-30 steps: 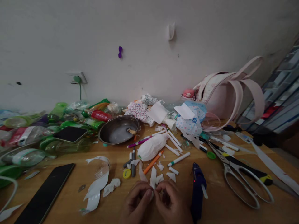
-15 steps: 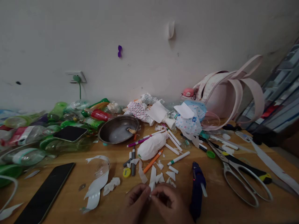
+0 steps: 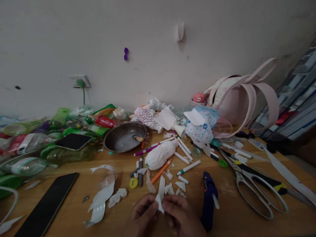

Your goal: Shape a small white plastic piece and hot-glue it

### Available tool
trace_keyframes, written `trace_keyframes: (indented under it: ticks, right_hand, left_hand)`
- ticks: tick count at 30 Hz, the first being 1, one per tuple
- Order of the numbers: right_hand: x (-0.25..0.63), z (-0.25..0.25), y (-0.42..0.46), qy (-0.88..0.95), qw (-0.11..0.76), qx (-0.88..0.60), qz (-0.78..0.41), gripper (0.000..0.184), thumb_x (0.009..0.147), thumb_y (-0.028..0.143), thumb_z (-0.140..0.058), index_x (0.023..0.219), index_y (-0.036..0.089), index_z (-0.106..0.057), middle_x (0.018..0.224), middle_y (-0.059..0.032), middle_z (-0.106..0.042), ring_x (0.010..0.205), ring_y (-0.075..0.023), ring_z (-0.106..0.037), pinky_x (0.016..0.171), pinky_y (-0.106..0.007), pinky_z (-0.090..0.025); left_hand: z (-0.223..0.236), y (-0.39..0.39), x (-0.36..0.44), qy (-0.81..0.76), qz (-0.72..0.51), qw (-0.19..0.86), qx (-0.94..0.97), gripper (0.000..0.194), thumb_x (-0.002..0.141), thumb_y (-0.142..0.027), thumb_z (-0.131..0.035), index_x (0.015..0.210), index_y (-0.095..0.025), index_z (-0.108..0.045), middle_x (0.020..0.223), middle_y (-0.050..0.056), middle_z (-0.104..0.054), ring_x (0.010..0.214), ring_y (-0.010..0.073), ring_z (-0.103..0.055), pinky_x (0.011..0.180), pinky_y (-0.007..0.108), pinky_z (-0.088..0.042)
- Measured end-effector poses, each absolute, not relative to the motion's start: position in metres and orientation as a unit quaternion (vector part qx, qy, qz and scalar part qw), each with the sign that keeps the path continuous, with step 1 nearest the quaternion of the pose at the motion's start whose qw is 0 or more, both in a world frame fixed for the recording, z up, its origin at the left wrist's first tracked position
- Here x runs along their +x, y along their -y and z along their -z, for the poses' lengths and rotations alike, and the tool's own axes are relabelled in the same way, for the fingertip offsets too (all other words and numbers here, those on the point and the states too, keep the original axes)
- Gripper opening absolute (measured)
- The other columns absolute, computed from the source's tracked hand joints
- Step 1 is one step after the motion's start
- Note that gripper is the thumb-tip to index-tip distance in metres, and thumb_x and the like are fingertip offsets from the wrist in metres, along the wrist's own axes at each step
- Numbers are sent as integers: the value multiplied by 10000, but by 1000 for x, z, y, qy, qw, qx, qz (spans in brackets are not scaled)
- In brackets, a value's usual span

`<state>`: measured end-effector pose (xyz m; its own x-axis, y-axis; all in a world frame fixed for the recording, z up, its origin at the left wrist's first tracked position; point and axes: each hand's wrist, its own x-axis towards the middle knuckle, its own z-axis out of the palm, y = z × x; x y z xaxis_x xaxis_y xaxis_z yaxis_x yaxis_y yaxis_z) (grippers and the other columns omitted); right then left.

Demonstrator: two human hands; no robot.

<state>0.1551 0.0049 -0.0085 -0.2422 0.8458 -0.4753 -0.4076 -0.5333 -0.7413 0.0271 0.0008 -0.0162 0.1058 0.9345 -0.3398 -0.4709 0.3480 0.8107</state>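
Observation:
My left hand (image 3: 143,214) and my right hand (image 3: 179,215) meet at the near edge of the wooden table (image 3: 229,223). Between their fingertips they pinch a small white paper scrap (image 3: 159,203). Just beyond the hands lie several torn white paper bits (image 3: 170,188). A blue glue gun (image 3: 208,199) lies right beside my right hand. Farther back rests a white paper-wrapped bottle shape (image 3: 160,154) among coloured marker pens (image 3: 161,171).
Large scissors (image 3: 256,191) lie at the right. A black phone (image 3: 48,204) sits at the front left. A metal bowl (image 3: 124,141) stands mid-table, with green plastic bottles (image 3: 49,141) piled left and a pink bag (image 3: 244,98) against the wall.
My fingers have shifted on the paper scrap, which now stands up more visibly between both hands. The view dipped slightly. Nothing else on the table moved.

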Motion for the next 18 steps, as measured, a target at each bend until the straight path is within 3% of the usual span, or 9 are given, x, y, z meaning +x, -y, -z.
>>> trace_keyframes:
  ticks: [8, 12, 15, 18]
  right_hand:
    - [156, 1, -1, 301, 379, -427, -764, 523, 556, 627, -681, 680, 135, -554, 522, 64, -489, 333, 6, -347, 316, -119, -200]
    - [157, 2, -3, 338, 376, -404, -763, 501, 627, 625, -633, 671, 132, -558, 532, 55, -473, 333, 2, -328, 335, -142, -183]
    - [157, 7, -2, 362, 400, -448, -713, 515, 609, 651, -626, 688, 146, -563, 528, 59, -460, 345, -13, -301, 346, -162, -189]
    - [155, 15, 3, 392, 434, -536, -609, 468, 652, 634, -602, 669, 167, -583, 510, 53, -447, 407, -52, -341, 396, -179, -278]
  left_hand:
    - [3, 4, 39, -387, -552, 701, 232, 162, 573, -336, -789, 651, -233, -692, 517, -47, -566, 481, 78, -481, 513, 201, -355]
    - [9, 1, 42, -435, -565, 645, 274, 203, 546, -387, -790, 626, -225, -697, 553, -38, -571, 501, 109, -495, 541, 245, -402]
    - [17, -1, 43, -468, -584, 584, 314, 229, 531, -418, -786, 619, -223, -704, 629, 1, -623, 672, 186, -559, 677, 295, -436]
    - [19, -1, 45, -467, -586, 576, 326, 248, 562, -460, -752, 660, -237, -705, 625, -1, -607, 663, 183, -532, 655, 286, -416]
